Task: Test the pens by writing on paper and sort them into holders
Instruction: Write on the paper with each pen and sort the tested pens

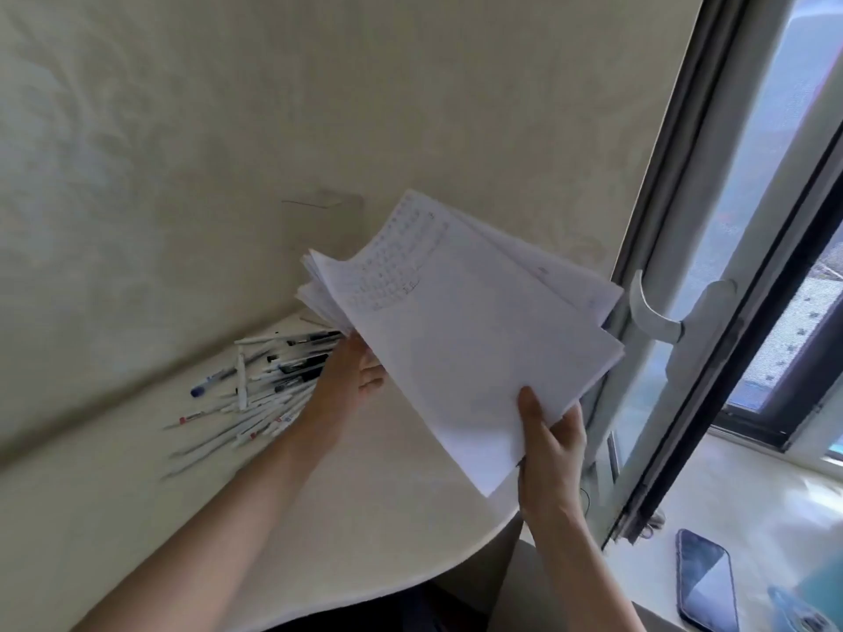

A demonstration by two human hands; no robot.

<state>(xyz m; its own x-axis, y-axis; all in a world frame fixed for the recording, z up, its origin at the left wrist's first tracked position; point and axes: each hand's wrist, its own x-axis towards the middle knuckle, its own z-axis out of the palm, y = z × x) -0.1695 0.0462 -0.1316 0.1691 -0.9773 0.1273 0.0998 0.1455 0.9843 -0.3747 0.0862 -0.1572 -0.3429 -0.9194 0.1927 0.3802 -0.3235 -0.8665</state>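
Both hands hold up a stack of papers [465, 348], lifted clear of the bench [365, 494] and tilted toward the window. Right hand [549, 444] pinches the near lower edge, thumb on top of the top sheet and fingers behind. Left hand [349, 380] takes the stack's left corner from underneath; its fingers are mostly hidden by the sheets, but it looks like a grip rather than a flat support. The sheets are fanned and uneven at the far left, so the two-hand hold probably keeps the loose stack from sliding apart. The top sheet is mostly blank, with a faint printed grid in its upper part, which leaves room for test scribbles. Pens [260, 385] lie in a loose pile on the bench by the wall, just left of the left forearm, untouched. No holders are in view. A phone [707, 581] lies on the sill [752, 494] at right, below the window handle [657, 312]. Judgement: this is setup, with no testing or sorting begun. The papers likely need to go flat on the bare bench beside the pens, which would free a hand to pick one up. Risk: sheets slipping out or landing on the pen pile.
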